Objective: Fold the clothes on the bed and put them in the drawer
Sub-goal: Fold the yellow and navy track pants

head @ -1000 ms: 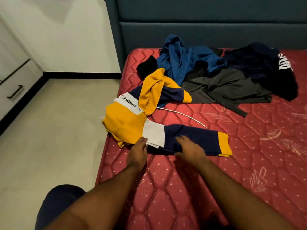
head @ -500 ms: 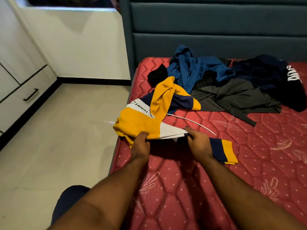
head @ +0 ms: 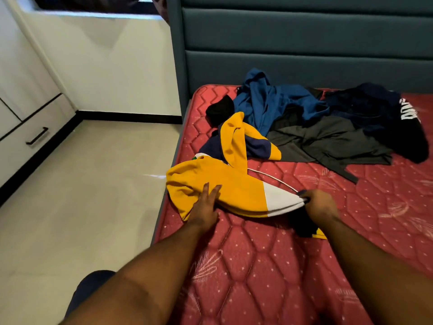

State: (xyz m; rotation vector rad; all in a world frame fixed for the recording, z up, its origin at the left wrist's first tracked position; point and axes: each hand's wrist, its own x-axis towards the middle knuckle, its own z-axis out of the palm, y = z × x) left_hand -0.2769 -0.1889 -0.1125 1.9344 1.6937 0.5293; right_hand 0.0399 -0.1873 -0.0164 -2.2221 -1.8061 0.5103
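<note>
A yellow, white and navy hoodie [head: 234, 184] lies near the left edge of the red mattress [head: 269, 266]. My left hand [head: 206, 205] rests flat on its yellow body, fingers straight. My right hand [head: 321, 205] grips the sleeve where white meets navy and pulls it taut; the navy and yellow cuff hangs below that hand. Behind lie a blue garment [head: 269, 102], a dark grey garment [head: 328, 141] and a navy garment with white lettering [head: 386, 113]. A white drawer with a black handle [head: 37, 136] is at the far left.
A teal padded headboard [head: 304, 43] stands behind the mattress. Beige floor [head: 82, 195] runs between bed and white cabinets [head: 21, 73]. A white drawstring [head: 274, 179] trails from the hoodie. A small black item [head: 220, 110] lies by the blue garment.
My right hand has pulled the sleeve to the right and taut. My left hand let go its grip and now lies flat on the yellow body. The view tilted upward.
</note>
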